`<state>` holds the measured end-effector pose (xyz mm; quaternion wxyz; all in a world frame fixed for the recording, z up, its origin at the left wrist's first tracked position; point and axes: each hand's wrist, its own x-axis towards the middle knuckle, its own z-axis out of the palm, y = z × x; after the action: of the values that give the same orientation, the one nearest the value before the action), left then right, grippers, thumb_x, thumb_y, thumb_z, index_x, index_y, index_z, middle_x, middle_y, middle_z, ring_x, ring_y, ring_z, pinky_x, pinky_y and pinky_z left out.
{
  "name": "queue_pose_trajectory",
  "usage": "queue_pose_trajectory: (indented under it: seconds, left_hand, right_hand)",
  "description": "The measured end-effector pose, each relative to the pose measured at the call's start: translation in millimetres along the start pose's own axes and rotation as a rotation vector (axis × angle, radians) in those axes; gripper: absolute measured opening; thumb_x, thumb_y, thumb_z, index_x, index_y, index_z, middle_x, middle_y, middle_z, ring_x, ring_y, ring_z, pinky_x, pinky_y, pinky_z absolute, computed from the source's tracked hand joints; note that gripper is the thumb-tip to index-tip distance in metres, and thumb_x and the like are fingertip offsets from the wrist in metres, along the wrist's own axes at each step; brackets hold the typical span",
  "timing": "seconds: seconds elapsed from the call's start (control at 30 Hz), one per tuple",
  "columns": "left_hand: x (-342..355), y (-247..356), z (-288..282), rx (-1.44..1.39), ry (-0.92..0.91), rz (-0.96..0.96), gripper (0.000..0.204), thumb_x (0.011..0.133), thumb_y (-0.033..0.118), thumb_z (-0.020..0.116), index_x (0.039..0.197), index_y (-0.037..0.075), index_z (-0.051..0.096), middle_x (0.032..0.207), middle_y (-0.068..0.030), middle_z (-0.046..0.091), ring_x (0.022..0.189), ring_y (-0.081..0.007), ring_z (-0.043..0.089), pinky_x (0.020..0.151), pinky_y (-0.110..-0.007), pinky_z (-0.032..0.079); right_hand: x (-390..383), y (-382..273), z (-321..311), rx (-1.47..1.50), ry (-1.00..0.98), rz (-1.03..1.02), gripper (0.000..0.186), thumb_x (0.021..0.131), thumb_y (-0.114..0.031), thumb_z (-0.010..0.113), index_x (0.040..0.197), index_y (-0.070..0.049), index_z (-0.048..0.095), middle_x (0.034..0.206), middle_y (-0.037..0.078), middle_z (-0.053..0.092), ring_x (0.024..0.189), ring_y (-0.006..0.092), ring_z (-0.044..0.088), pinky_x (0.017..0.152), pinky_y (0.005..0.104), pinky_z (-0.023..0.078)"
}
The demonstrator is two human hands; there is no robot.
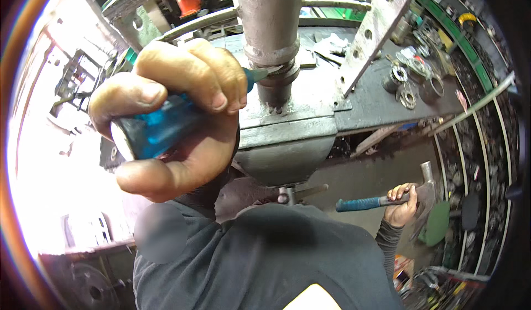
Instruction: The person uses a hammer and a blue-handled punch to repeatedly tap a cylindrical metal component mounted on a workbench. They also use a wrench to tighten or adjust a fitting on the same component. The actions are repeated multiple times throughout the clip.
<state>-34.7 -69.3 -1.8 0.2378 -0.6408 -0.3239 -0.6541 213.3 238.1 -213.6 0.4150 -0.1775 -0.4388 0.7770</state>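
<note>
My left hand (191, 77) is close to the view, its fingers wrapped round the blue see-through handle of what looks like a screwdriver (160, 127). The tool's narrow metal tip reaches right to the collar at the lower end of a thick grey metal cylinder (270, 14); whether it touches is hard to tell. This cylinder stands upright above a grey metal block (287, 136), shaped like a vise. Out to the right, my right hand (402, 207) grips a hammer (359, 205) close to its metal head. The hammer's blue handle end points left, apart from the cylinder.
A metal upright with holes (373, 33) rises right of the cylinder. Metal rings and round parts (406, 95) lie on the dark workbench (359, 113). Shelves with many small items (475, 160) line the right side. A red cone-shaped thing (187, 1) is behind.
</note>
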Motion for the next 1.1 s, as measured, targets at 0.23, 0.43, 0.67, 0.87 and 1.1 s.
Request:
queue_pose_trajectory:
  seconds: [0.23, 0.43, 0.67, 0.87, 1.1]
  left_hand:
    - [-7, -6, -20, -0.092, 0.039, 0.047, 0.06, 0.094, 0.064, 0.034, 0.125, 0.015, 0.051, 0.082, -0.0106, 0.049, 0.063, -0.0207, 0.047, 0.051, -0.031, 0.04]
    - [-18, -8, -33, -0.16, 0.068, 0.069, 0.063, 0.093, 0.067, 0.032, 0.126, 0.016, 0.051, 0.083, -0.0112, 0.05, 0.064, -0.0205, 0.047, 0.052, -0.031, 0.04]
    - [-20, -10, -40, -0.269, 0.084, 0.09, 0.063, 0.094, 0.066, 0.032, 0.126, 0.015, 0.051, 0.083, -0.0119, 0.048, 0.062, -0.0204, 0.046, 0.051, -0.031, 0.04]
    - [-18, -8, -44, -0.211, 0.021, 0.079, 0.062, 0.094, 0.066, 0.032, 0.123, 0.014, 0.051, 0.081, -0.0119, 0.046, 0.06, -0.0202, 0.045, 0.05, -0.031, 0.039]
    - [-22, -5, -43, -0.196, 0.003, 0.065, 0.06, 0.094, 0.066, 0.032, 0.124, 0.017, 0.048, 0.079, -0.0112, 0.044, 0.059, -0.0192, 0.044, 0.05, -0.03, 0.039]
  right_hand:
    - [-78, 15, 28, 0.082, 0.123, -0.128, 0.017, 0.098, -0.023, 0.045, 0.087, -0.009, 0.046, 0.065, 0.002, 0.042, 0.055, 0.0122, 0.041, 0.053, 0.0295, 0.039]
    - [-125, 18, 30, 0.01, 0.281, -0.201, 0.016, 0.098, -0.023, 0.045, 0.088, -0.01, 0.046, 0.064, 0.003, 0.042, 0.054, 0.0128, 0.04, 0.053, 0.0297, 0.038]
    - [-147, 9, 35, -0.029, 0.328, -0.241, 0.017, 0.098, -0.023, 0.045, 0.087, -0.01, 0.046, 0.065, 0.003, 0.042, 0.055, 0.0136, 0.04, 0.054, 0.03, 0.038]
    - [-149, 2, 41, -0.015, 0.341, -0.24, 0.017, 0.096, -0.024, 0.047, 0.088, -0.01, 0.046, 0.065, 0.003, 0.04, 0.055, 0.0131, 0.039, 0.054, 0.0298, 0.037]
    - [-145, -57, 52, -0.029, -0.179, -0.379, 0.012, 0.092, -0.019, 0.051, 0.09, -0.008, 0.045, 0.064, 0.002, 0.04, 0.055, 0.0119, 0.039, 0.053, 0.0291, 0.037]
